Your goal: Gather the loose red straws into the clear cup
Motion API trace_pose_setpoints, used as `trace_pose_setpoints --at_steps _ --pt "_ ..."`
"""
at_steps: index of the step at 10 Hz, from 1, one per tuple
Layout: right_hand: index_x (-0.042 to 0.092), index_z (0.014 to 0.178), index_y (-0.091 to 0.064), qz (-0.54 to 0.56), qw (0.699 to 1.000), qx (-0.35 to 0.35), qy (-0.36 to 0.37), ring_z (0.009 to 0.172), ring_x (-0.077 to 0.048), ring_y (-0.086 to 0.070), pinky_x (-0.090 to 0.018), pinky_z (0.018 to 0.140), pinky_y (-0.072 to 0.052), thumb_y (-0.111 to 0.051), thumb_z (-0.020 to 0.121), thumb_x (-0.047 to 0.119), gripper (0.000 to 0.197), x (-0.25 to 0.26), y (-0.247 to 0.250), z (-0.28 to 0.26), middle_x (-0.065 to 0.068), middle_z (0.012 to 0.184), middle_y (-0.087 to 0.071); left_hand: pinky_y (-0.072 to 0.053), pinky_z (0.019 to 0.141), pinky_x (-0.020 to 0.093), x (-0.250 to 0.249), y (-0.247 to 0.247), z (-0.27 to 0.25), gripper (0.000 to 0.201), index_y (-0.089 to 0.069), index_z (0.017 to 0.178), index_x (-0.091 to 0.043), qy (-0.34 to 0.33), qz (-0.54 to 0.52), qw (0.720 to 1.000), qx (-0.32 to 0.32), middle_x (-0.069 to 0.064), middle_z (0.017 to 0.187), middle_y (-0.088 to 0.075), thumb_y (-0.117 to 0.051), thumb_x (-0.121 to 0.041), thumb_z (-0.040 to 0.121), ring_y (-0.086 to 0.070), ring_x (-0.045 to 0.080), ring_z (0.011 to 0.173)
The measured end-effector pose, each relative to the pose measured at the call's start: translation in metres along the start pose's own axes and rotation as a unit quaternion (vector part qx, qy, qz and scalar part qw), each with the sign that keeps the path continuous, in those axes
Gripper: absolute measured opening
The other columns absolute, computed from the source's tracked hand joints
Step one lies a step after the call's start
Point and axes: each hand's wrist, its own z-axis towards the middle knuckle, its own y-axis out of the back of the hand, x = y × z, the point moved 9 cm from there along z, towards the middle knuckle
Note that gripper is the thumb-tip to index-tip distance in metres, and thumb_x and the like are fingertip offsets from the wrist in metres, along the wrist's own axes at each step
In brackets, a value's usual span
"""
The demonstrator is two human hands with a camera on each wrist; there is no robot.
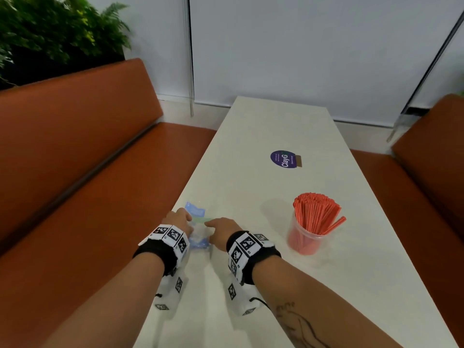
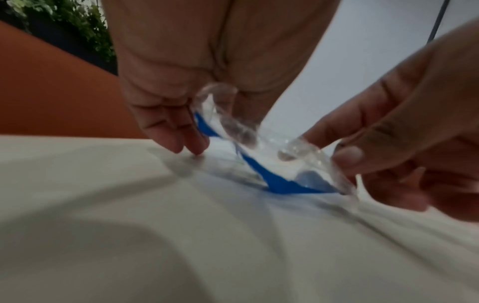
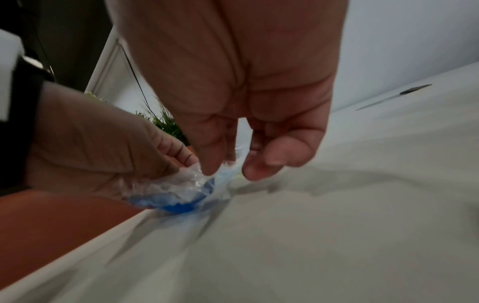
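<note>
A clear cup (image 1: 305,237) stands on the right side of the white table (image 1: 276,126), packed with red straws (image 1: 315,212) that fan out above its rim. Near the table's left edge lies a crumpled clear plastic bag with blue print (image 1: 198,227). My left hand (image 1: 179,221) grips the bag (image 2: 259,147) from the left, fingertips down at the tabletop. My right hand (image 1: 221,229) pinches the same bag (image 3: 186,184) from the right between thumb and fingers. Both hands are well left of the cup. I see no loose straws on the table.
A round purple sticker (image 1: 283,159) lies on the table beyond the cup. Orange bench seats (image 1: 88,172) flank the table on both sides. A green plant (image 1: 50,33) stands behind the left bench, and a white wall closes the far end.
</note>
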Motion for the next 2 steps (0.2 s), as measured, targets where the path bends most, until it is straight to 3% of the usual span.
trace_pose_setpoints --at_steps 1,2 --pt "0.02 0.144 -0.037 0.062 0.997 -0.043 0.019 0.138 -0.02 -0.036 -0.029 0.113 -0.029 -0.051 0.093 0.017 0.053 -0.002 0.013 -0.015 -0.003 0.151 -0.037 -0.045 0.093 0.038 -0.004 0.016 -0.004 0.03 -0.055 0.117 -0.011 -0.001 -0.01 0.999 -0.045 0.017 0.126 -0.051 -0.054 -0.024 0.089 -0.054 0.034 0.112" --pt "0.022 0.14 -0.042 0.128 0.987 -0.086 0.036 0.122 -0.021 -0.051 -0.027 0.103 -0.038 -0.053 0.092 0.016 0.049 -0.007 0.029 -0.039 -0.005 0.137 -0.051 -0.043 0.098 0.041 -0.011 0.045 -0.02 0.032 -0.056 0.119 -0.01 -0.023 -0.027 0.994 -0.101 0.018 0.128 -0.049 -0.054 -0.024 0.09 -0.052 0.035 0.115"
